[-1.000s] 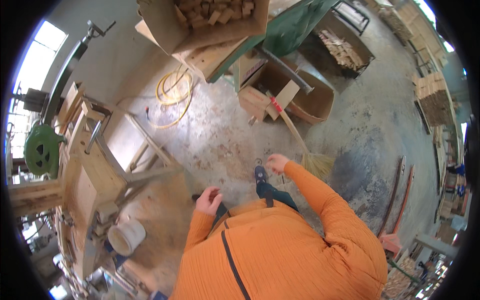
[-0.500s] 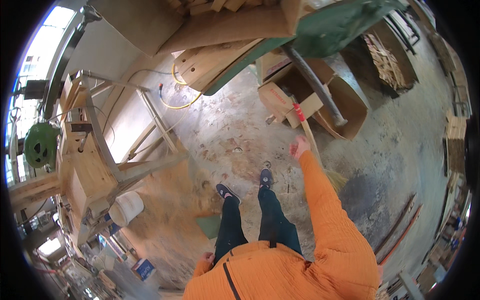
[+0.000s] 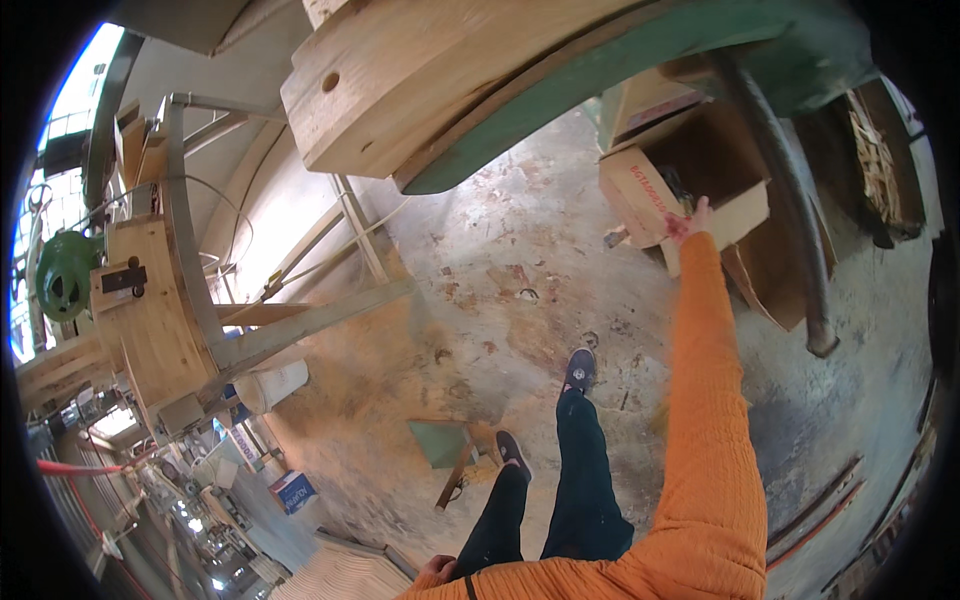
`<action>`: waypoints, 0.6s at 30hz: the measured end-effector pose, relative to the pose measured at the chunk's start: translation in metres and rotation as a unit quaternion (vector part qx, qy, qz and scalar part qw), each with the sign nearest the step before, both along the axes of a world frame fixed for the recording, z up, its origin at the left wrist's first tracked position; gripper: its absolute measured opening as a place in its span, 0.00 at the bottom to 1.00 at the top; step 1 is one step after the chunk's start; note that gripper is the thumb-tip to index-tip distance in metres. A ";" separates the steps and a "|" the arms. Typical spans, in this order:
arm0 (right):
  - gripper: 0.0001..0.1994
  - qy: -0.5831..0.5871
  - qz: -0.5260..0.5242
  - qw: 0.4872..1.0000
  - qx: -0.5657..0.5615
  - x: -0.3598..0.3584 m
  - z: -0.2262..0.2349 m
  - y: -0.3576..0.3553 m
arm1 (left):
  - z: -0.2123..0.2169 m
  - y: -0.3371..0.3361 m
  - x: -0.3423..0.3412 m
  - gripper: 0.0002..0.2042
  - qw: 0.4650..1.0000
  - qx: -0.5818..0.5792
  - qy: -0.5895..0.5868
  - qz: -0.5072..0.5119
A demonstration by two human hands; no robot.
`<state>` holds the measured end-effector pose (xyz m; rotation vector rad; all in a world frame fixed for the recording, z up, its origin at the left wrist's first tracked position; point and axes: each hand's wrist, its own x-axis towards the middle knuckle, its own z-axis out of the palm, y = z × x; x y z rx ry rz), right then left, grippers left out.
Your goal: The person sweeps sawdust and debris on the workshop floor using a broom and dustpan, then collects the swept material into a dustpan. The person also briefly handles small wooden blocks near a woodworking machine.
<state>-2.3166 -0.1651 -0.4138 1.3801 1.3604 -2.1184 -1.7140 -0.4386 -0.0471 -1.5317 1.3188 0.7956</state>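
Note:
My right hand [image 3: 688,222] reaches out at the flap of an open cardboard box [image 3: 635,192] with red print. Its fingers look apart, one pointing forward; I make out no grip on anything. Behind my orange sleeve, a hint of straw-coloured broom bristles [image 3: 660,415] shows; the rest of the broom is hidden. A thick metal bar [image 3: 790,200] slants down to the right of the hand. Low beside my thigh hangs my left hand [image 3: 438,568], small and partly cut off by the sleeve; its fingers are too unclear to read.
A green machine [image 3: 560,110] with a wooden board [image 3: 400,75] spans the top. To the left stand a wooden frame [image 3: 160,330] and a white bucket [image 3: 275,385]. A green dustpan-like piece [image 3: 437,442] lies by my left foot. Scrap wood [image 3: 875,160] fills a box far right.
I have stepped forward, and the machine and box are closer. My right arm has stretched forward to the box flap. The broom, seen before beside the hand, is mostly hidden behind the arm.

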 end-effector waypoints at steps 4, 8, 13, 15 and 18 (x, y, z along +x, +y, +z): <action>0.36 -0.102 0.097 0.982 -0.127 -0.016 -0.018 0.026 | -0.032 0.002 0.006 0.16 0.989 0.005 0.029 0.148; 0.31 -0.154 0.126 0.974 -0.107 0.018 -0.024 0.016 | -0.045 -0.003 0.017 0.14 0.972 0.018 0.112 0.206; 0.17 -0.220 0.053 0.973 -0.055 0.178 0.021 -0.044 | -0.038 -0.001 0.056 0.14 0.947 0.007 0.195 0.255; 0.18 -0.186 0.050 0.976 -0.099 0.251 0.043 -0.020 | -0.042 -0.015 0.070 0.14 0.949 0.029 0.228 0.215; 0.14 -0.108 -0.103 0.986 0.070 0.367 0.066 0.020 | -0.043 -0.027 0.103 0.13 0.935 0.042 0.257 0.240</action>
